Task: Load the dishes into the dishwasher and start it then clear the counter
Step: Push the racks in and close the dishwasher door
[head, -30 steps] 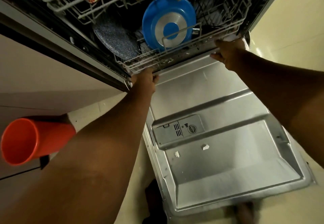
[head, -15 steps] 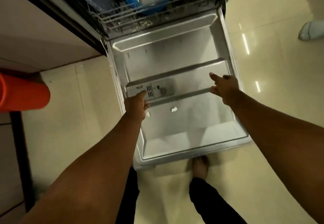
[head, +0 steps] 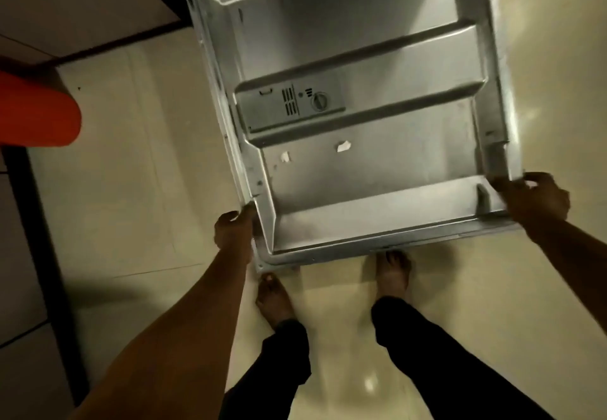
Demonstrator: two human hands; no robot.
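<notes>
With the left hand (head: 234, 229) and right hand (head: 533, 201) each curled round a near corner of the dishwasher door (head: 361, 58), it is probably best lifted evenly on both sides.

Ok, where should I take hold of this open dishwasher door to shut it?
The dishwasher door lies flat, hinged at the far end, so take its front edge at both near corners, from underneath. The left hand and right hand grip there.
</notes>
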